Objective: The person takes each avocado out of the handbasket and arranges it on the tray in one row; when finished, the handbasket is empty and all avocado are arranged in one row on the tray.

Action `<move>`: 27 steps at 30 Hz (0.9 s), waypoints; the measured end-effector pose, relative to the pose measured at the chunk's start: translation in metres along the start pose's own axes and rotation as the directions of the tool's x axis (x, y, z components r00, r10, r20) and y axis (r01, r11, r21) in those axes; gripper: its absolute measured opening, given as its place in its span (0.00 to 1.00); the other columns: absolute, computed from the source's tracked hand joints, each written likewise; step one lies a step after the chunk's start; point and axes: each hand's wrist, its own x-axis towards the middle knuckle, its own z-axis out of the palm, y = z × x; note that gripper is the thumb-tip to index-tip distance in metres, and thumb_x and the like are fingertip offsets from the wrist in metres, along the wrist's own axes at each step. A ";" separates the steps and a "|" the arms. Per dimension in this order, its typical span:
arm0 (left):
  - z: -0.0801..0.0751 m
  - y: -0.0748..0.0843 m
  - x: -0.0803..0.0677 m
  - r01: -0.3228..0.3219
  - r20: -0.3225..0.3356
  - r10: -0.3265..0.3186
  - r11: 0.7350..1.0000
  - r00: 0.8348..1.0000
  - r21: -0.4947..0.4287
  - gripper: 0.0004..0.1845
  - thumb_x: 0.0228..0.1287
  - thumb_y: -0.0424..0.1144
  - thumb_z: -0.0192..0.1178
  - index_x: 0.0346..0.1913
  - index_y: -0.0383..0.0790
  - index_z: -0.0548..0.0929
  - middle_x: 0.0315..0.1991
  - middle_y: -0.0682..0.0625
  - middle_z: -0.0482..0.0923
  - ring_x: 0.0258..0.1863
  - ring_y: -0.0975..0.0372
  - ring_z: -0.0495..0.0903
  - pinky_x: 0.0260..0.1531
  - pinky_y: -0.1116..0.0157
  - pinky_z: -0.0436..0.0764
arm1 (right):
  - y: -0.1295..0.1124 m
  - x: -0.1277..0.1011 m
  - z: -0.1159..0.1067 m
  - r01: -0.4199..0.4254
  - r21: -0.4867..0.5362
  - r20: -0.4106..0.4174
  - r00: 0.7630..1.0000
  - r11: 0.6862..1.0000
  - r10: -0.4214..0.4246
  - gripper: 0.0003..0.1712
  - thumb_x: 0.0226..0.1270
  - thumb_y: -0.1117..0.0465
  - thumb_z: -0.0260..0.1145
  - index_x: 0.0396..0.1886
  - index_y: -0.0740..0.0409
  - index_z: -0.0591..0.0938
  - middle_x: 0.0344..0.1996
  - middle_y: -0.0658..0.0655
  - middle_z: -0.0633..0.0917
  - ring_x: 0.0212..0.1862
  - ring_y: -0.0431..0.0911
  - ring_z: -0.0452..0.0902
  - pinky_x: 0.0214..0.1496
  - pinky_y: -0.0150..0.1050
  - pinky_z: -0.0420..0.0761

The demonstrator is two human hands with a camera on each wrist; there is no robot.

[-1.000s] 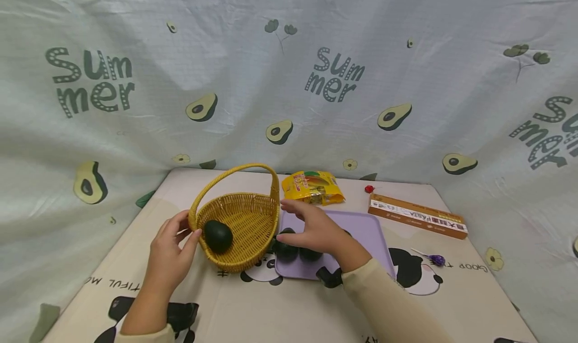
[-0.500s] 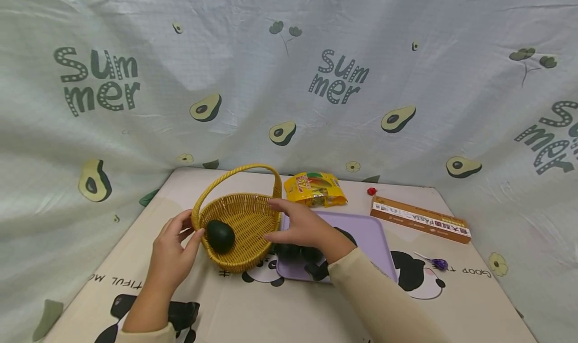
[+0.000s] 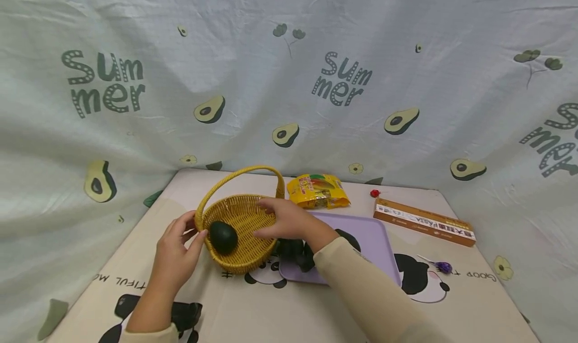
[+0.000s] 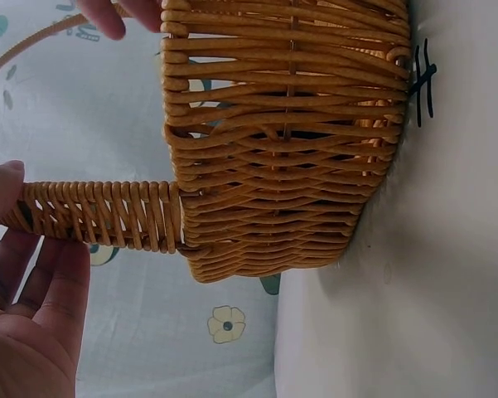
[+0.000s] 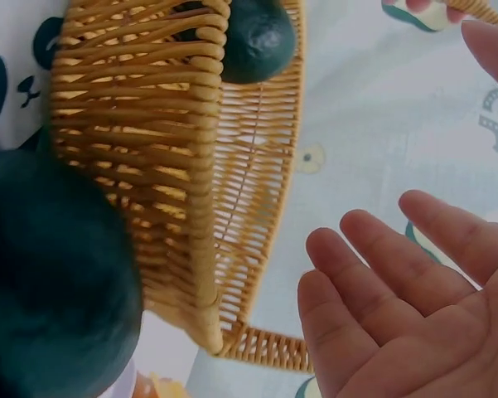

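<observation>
In the head view, my left hand [image 3: 178,250] holds the left base of the handle of a yellow wicker basket [image 3: 248,217]; the left wrist view shows thumb and fingers [image 4: 62,282] pinching that woven handle [image 4: 108,215]. One dark green avocado [image 3: 223,237] lies inside the basket at its left. Over the basket's right side hangs my right hand [image 3: 286,220], fingers parted from the thumb, holding nothing. Several more dark avocados [image 3: 346,238] lie on a lilac tray [image 3: 379,247], partly hidden by my right arm; one avocado [image 5: 54,278] looms close in the right wrist view.
Behind the tray lies a yellow snack bag [image 3: 318,190]. A brown pasta box [image 3: 424,221] is at the right, with a red lollipop [image 3: 375,193] beyond its left end and a purple lollipop [image 3: 443,267] nearer. A printed curtain [image 3: 253,72] closes off the back.
My right hand has shifted left, from beside the basket's right edge above the tray to over the basket. My left hand keeps its hold on the handle. The head view has turned slightly.
</observation>
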 end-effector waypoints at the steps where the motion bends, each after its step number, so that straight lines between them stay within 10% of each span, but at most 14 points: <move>1: 0.000 0.000 0.000 -0.003 0.000 0.003 1.000 1.000 -0.003 0.27 0.66 0.27 0.67 0.66 0.34 0.74 0.53 0.41 0.78 0.55 0.50 0.82 0.54 0.54 0.83 | 0.000 0.003 0.001 0.006 -0.004 0.006 1.000 1.000 -0.006 0.47 0.60 0.40 0.75 0.76 0.46 0.70 0.72 0.49 0.75 0.71 0.48 0.73 0.72 0.47 0.78; 27: 0.000 0.002 -0.001 0.013 0.008 -0.013 1.000 1.000 0.000 0.27 0.66 0.27 0.67 0.66 0.35 0.74 0.54 0.41 0.78 0.56 0.51 0.82 0.55 0.54 0.84 | -0.020 0.060 0.021 -0.027 -0.140 0.161 0.986 0.990 0.049 0.46 0.60 0.38 0.75 0.73 0.52 0.74 0.66 0.57 0.81 0.68 0.50 0.76 0.69 0.44 0.81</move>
